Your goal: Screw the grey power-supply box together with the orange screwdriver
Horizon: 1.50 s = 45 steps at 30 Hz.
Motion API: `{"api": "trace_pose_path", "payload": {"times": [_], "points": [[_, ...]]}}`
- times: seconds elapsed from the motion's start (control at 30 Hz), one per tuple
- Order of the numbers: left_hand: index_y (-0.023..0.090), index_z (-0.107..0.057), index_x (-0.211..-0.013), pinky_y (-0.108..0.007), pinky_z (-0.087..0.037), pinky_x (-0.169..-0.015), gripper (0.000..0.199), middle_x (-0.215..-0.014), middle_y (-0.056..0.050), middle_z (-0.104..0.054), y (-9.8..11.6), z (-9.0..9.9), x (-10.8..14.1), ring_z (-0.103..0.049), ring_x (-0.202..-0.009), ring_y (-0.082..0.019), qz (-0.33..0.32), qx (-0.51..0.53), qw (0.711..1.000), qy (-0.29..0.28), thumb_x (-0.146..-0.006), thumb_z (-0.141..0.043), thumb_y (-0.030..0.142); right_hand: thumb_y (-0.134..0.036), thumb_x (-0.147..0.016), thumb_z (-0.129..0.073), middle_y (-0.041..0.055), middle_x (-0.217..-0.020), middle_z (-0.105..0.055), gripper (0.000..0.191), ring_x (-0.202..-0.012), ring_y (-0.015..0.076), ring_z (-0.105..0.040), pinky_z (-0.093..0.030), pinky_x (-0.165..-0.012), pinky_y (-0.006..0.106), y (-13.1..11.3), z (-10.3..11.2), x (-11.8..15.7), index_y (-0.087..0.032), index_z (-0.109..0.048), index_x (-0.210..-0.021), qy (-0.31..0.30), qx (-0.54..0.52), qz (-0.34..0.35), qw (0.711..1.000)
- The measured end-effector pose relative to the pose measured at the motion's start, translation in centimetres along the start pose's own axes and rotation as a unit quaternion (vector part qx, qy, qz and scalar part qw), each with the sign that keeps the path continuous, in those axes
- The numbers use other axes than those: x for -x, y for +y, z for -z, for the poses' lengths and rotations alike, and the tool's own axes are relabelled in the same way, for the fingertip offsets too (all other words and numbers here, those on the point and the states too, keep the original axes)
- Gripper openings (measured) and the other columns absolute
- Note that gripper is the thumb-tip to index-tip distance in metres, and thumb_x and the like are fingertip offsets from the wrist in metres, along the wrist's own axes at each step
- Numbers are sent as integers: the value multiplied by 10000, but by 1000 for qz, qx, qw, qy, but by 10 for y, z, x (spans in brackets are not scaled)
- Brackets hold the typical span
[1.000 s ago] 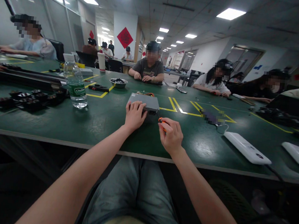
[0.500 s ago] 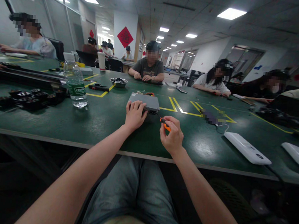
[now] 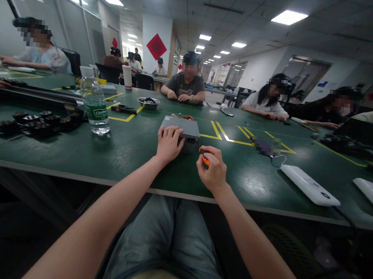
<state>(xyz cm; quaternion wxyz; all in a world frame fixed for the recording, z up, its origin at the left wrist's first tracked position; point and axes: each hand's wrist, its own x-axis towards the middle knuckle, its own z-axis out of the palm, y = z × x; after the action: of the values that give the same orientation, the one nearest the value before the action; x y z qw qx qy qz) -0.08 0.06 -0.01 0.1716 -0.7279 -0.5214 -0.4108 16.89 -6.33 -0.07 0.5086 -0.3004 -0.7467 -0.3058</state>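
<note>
A grey metal box (image 3: 188, 125) rests on the green table, with coloured wires at its back edge and a black socket on its near side. My left hand (image 3: 169, 143) grips the box at its left front, fingers over the top. My right hand (image 3: 213, 165) is closed on an orange and black screwdriver (image 3: 205, 158), just right of the box. The thin shaft points at the box's near right corner; whether its tip touches cannot be made out.
A water bottle (image 3: 97, 108) and black parts (image 3: 36, 123) stand left. Beyond the box are a metal bowl (image 3: 148, 103) and a seated person (image 3: 187, 84). At right lie a dark blurred device (image 3: 264, 146) and a white power bank (image 3: 310, 185). Yellow tape marks the table.
My right hand and the screwdriver handle have shifted slightly left, and the handle's angle has changed a little. My left hand stays on the box.
</note>
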Motion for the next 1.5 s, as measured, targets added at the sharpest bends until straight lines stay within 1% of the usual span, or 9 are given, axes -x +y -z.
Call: {"api": "trace_pose_path", "payload": {"times": [0.13,0.3,0.5,0.67,0.87,1.1,1.27,1.4,1.5], "points": [[224,-492,-1150,-437,-153,-1088,313,-1218,-81,-510,0,0,0,-409,-1185,-235,-4,-7,1000,4,-858,-436,322,-178,-788,-580,57,-958,-547,278,-870,173,-565,-508,-694,296,0,1,0,-245,-408,-996,6,46,2,999],[221,-492,-1149,-442,-157,-1083,311,-1228,-84,-504,0,0,0,-396,-1201,-236,-3,0,1000,2,-859,-434,318,-99,-797,-521,74,-992,-549,332,-938,175,-561,-517,-760,312,0,1,0,-225,-368,-1063,1,-5,-8,1000],[219,-500,-1139,-436,-159,-1083,307,-1214,-82,-514,-1,-2,0,-410,-1184,-235,-6,-10,1000,10,-856,-443,322,-185,-808,-552,60,-972,-536,261,-890,182,-560,-511,-674,301,0,0,2,-253,-398,-1007,-6,33,-22,999],[219,-500,-1139,-438,-166,-1078,306,-1209,-81,-517,-2,-2,0,-413,-1177,-237,-10,-10,1000,14,-854,-447,320,-124,-799,-522,69,-962,-555,308,-915,186,-567,-516,-717,318,-1,0,1,-238,-374,-1045,-6,-8,-3,1000],[221,-501,-1139,-439,-165,-1078,308,-1204,-78,-518,-1,-2,0,-415,-1173,-239,-6,-4,1000,15,-848,-455,310,-195,-799,-553,69,-960,-565,231,-882,186,-581,-514,-662,296,-1,0,1,-238,-420,-984,-2,13,-37,999],[216,-505,-1137,-439,-159,-1079,311,-1201,-80,-519,-2,-3,0,-415,-1170,-243,-7,-8,1000,17,-847,-456,317,-117,-777,-547,82,-964,-580,305,-915,183,-587,-540,-719,325,0,-1,4,-220,-390,-1018,3,-42,-28,999],[216,-506,-1142,-441,-174,-1071,317,-1205,-84,-518,-2,-3,0,-414,-1173,-246,-7,-12,1000,15,-849,-456,326,-113,-765,-553,76,-956,-600,259,-895,187,-609,-559,-696,330,-1,-4,3,-227,-420,-955,-6,-39,-18,999],[217,-504,-1147,-439,-168,-1075,321,-1209,-82,-517,-2,-3,0,-413,-1174,-244,-6,-13,1000,16,-852,-453,331,-96,-760,-561,66,-966,-603,259,-926,179,-619,-567,-734,334,-1,-2,3,-231,-433,-940,25,-76,0,997],[222,-500,-1149,-436,-168,-1076,318,-1214,-79,-512,-2,-2,1,-409,-1180,-242,-7,-10,1000,14,-853,-449,327,-92,-764,-557,66,-979,-595,229,-969,177,-611,-570,-766,327,-4,-2,2,-231,-450,-911,1,-110,28,994]]}}
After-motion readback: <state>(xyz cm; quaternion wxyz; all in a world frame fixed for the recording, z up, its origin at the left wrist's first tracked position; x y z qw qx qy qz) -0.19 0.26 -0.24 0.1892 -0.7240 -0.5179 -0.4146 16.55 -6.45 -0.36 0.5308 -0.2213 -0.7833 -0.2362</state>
